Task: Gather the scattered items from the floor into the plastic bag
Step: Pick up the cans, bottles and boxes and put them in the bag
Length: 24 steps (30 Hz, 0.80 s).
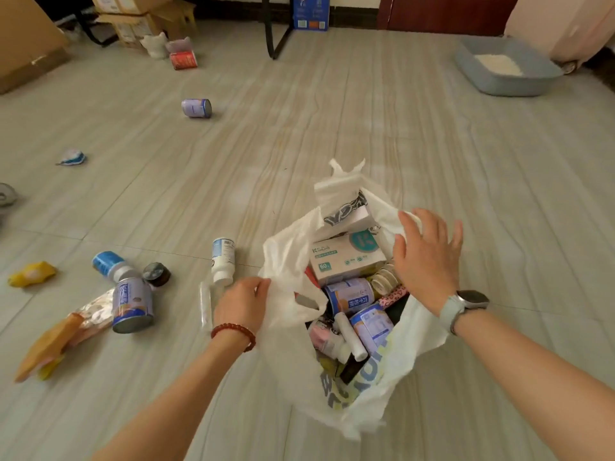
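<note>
A white plastic bag (289, 261) stands open on the floor, filled with cans, boxes and small bottles. My left hand (241, 304) pinches the bag's left rim. Over the bag's right side hovers my right hand (427, 257), fingers spread, holding nothing. To the left of the bag lie a white bottle (223, 259), a clear tube (204, 304), a purple can (133, 304), a blue-capped bottle (109, 264), a dark tape roll (156, 273), snack packets (66, 337) and a yellow packet (31, 273). Farther off lie a purple can (197, 108) and a red can (183, 59).
A crumpled blue-white item (71, 157) lies at the left, a grey object (6, 194) at the left edge. Cardboard boxes (26, 41) stand at the back left, black table legs (276, 28) at the back, and a grey litter tray (502, 66) at the back right.
</note>
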Each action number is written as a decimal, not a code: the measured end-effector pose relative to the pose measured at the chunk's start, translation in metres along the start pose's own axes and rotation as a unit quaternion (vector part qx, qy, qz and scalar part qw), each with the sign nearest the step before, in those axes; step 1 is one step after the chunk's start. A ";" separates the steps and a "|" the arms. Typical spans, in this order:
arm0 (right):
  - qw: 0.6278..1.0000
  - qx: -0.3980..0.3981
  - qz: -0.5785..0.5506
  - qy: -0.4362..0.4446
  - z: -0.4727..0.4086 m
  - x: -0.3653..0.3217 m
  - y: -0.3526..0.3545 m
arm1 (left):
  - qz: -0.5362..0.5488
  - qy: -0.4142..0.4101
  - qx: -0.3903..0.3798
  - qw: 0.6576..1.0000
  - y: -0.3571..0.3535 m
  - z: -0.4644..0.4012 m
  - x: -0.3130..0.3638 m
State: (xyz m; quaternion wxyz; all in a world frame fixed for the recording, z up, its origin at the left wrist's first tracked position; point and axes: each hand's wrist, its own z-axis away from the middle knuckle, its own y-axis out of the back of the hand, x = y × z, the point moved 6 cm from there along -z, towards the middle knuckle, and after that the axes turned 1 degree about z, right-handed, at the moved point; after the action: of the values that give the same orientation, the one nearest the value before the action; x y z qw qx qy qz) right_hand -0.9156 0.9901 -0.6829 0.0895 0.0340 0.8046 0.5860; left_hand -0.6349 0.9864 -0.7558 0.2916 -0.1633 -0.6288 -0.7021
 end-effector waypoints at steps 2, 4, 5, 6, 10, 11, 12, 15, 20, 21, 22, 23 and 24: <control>0.995 -0.046 0.015 0.092 0.008 -0.036 -0.014 | -0.006 0.016 -0.041 0.999 -0.020 0.002 -0.016; 0.985 -0.070 0.019 0.158 0.015 -0.067 -0.023 | -0.005 0.019 -0.051 0.998 -0.026 0.003 -0.029; 0.980 -0.074 0.009 0.184 0.016 -0.081 -0.026 | 0.004 0.014 -0.053 0.998 -0.025 0.002 -0.034; 0.975 -0.071 -0.010 0.212 0.015 -0.096 -0.026 | 0.024 0.006 -0.053 0.998 -0.023 0.001 -0.036; 0.944 -0.079 -0.140 0.287 0.009 -0.164 -0.025 | 0.063 -0.003 0.043 0.997 0.016 -0.014 -0.059; 0.937 -0.097 -0.168 0.292 0.007 -0.184 -0.028 | 0.043 0.012 0.068 0.997 0.029 -0.019 -0.071; 0.929 -0.121 -0.191 0.292 0.006 -0.203 -0.034 | 0.010 0.032 0.083 0.996 0.040 -0.023 -0.086; 0.912 -0.222 -0.189 0.288 0.006 -0.261 -0.074 | -0.080 0.112 0.108 0.985 0.068 -0.034 -0.145; 0.930 -0.319 -0.127 0.129 0.009 -0.319 -0.159 | -0.063 0.233 0.101 0.965 0.094 -0.061 -0.230; 0.936 -0.319 -0.118 0.092 0.009 -0.323 -0.174 | -0.059 0.243 0.089 0.964 0.093 -0.068 -0.240; 0.942 -0.312 -0.105 0.061 0.008 -0.324 -0.185 | -0.058 0.247 0.077 0.964 0.091 -0.075 -0.247; 0.948 -0.303 -0.094 0.033 0.007 -0.323 -0.193 | -0.057 0.246 0.069 0.965 0.088 -0.081 -0.252; 0.951 -0.295 -0.093 0.010 0.006 -0.321 -0.200 | -0.053 0.242 0.063 0.967 0.083 -0.086 -0.255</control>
State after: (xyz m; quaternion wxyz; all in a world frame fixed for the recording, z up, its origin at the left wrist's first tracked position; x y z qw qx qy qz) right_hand -0.5896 0.8821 -0.8415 0.1417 -0.0742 0.5960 0.7869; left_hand -0.3740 0.9508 -0.8554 0.4070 0.0636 -0.5899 -0.6945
